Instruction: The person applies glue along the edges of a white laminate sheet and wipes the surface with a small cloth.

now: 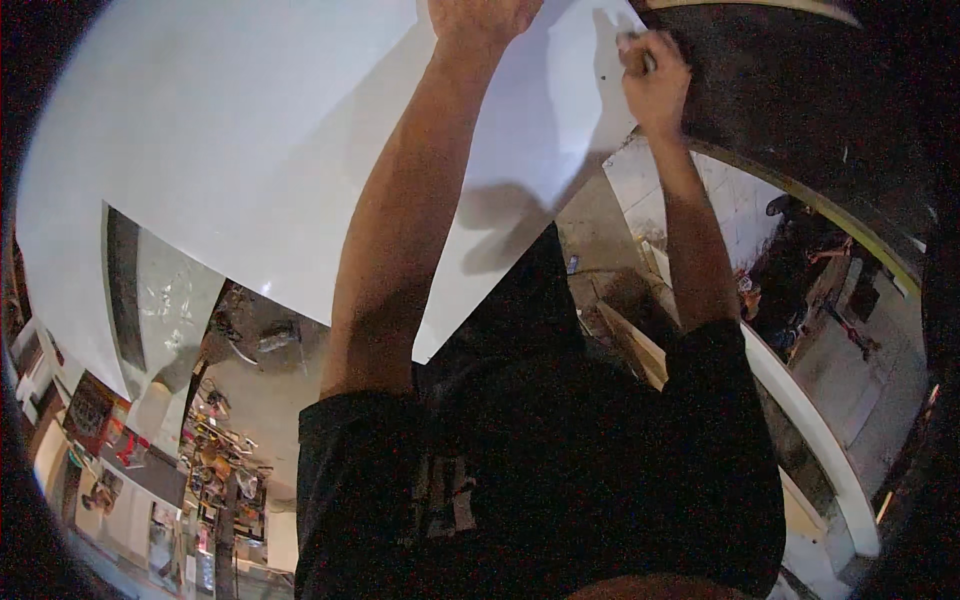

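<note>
A large smooth white panel [250, 130] spreads across the upper left and middle, its lower corner close to my body. My left hand [485, 15] is at the panel near the top rim of the view, where its fingers are cut off. By the panel's right edge, my right hand [657, 85] is closed, with the fingers curled. Something small may be in its fingers, but blur and shadow hide what it is. A small dark spot [603, 77] marks the panel just left of this hand. Shadows of my arms fall over the white surface.
Wooden boards [632, 342] lie below my right forearm. A long white strip [815, 415] runs down the right side. Tools and loose clutter [222, 450] crowd the floor at lower left. A dark surface [800, 90] fills the upper right.
</note>
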`<state>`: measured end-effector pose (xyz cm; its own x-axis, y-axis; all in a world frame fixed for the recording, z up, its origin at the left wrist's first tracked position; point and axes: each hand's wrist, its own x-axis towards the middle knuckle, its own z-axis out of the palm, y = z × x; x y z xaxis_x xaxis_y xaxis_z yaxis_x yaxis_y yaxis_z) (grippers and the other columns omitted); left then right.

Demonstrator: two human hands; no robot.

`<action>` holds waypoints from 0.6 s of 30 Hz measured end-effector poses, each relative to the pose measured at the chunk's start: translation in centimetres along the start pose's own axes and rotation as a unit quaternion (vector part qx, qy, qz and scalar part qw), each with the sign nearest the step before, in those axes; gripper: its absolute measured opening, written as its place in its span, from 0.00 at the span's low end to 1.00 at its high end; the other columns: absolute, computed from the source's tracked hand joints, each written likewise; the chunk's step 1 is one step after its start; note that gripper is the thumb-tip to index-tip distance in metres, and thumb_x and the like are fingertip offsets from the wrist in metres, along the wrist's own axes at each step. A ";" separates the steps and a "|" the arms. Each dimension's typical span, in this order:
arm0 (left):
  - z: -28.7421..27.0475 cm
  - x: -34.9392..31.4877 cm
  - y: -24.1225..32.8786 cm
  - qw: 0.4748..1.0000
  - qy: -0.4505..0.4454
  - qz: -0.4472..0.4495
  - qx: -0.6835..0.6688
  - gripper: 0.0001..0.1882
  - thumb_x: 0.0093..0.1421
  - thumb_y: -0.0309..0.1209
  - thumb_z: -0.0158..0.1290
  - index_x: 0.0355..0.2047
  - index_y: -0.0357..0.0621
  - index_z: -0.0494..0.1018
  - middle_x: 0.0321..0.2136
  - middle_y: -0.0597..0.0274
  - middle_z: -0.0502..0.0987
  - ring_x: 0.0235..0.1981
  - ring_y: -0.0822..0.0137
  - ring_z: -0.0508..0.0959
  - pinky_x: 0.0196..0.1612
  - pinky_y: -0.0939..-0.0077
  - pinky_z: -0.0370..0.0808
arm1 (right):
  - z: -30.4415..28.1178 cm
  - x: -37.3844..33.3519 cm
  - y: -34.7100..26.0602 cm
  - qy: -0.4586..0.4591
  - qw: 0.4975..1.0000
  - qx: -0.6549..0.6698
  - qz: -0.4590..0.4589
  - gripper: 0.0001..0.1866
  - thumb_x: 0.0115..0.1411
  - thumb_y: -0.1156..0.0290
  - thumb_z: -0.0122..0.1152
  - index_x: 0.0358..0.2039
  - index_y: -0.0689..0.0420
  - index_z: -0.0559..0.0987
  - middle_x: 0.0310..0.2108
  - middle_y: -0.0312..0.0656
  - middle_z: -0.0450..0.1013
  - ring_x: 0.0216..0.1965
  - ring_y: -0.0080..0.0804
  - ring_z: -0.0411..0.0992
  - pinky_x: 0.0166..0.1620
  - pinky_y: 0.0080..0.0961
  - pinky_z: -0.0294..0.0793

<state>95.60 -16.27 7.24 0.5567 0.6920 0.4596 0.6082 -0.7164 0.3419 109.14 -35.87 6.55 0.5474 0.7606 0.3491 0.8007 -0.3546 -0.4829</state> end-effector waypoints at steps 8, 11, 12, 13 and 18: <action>0.5 -0.1 0.4 1.000 -0.011 -0.014 -0.005 0.35 0.70 0.55 0.33 0.60 0.34 0.63 0.58 0.46 0.65 0.64 0.49 0.59 0.66 0.35 0.46 | -0.2 -0.6 0.1 0.011 1.000 0.010 -0.020 0.07 0.53 0.73 0.67 0.25 0.54 0.75 0.27 0.38 0.72 0.34 0.40 0.74 0.36 0.37 0.69; 0.7 -0.3 0.0 1.000 0.004 -0.016 -0.002 0.35 0.70 0.55 0.33 0.60 0.34 0.63 0.59 0.46 0.65 0.64 0.49 0.59 0.66 0.35 0.46 | -0.2 -1.4 -0.5 0.020 0.998 0.022 -0.055 0.07 0.52 0.75 0.67 0.24 0.55 0.75 0.24 0.40 0.72 0.29 0.42 0.74 0.34 0.33 0.71; 0.7 -0.3 -0.4 1.000 0.006 -0.017 0.001 0.35 0.70 0.55 0.34 0.60 0.34 0.63 0.59 0.46 0.65 0.65 0.49 0.59 0.66 0.35 0.46 | -0.1 -0.8 -0.6 0.013 0.998 0.024 -0.060 0.07 0.52 0.75 0.67 0.24 0.55 0.75 0.23 0.40 0.72 0.29 0.42 0.74 0.33 0.33 0.71; 0.5 -0.3 0.0 1.000 -0.006 -0.012 0.001 0.35 0.70 0.55 0.34 0.60 0.34 0.63 0.59 0.46 0.65 0.65 0.49 0.59 0.66 0.35 0.47 | -0.5 -0.5 0.0 0.007 0.998 0.018 -0.059 0.07 0.51 0.75 0.67 0.24 0.55 0.75 0.23 0.40 0.72 0.29 0.42 0.74 0.33 0.33 0.71; 0.3 -0.4 -0.2 1.000 -0.012 -0.012 -0.014 0.34 0.69 0.54 0.36 0.60 0.34 0.63 0.59 0.46 0.65 0.64 0.48 0.59 0.65 0.34 0.48 | -0.2 -0.1 0.6 0.022 0.999 0.034 -0.023 0.07 0.52 0.75 0.66 0.24 0.55 0.75 0.26 0.41 0.75 0.31 0.42 0.75 0.35 0.35 0.72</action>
<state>95.39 -16.37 6.76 0.5554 0.7105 0.4322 0.6060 -0.7017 0.3748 109.60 -36.25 6.36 0.5215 0.7506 0.4057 0.8075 -0.2806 -0.5188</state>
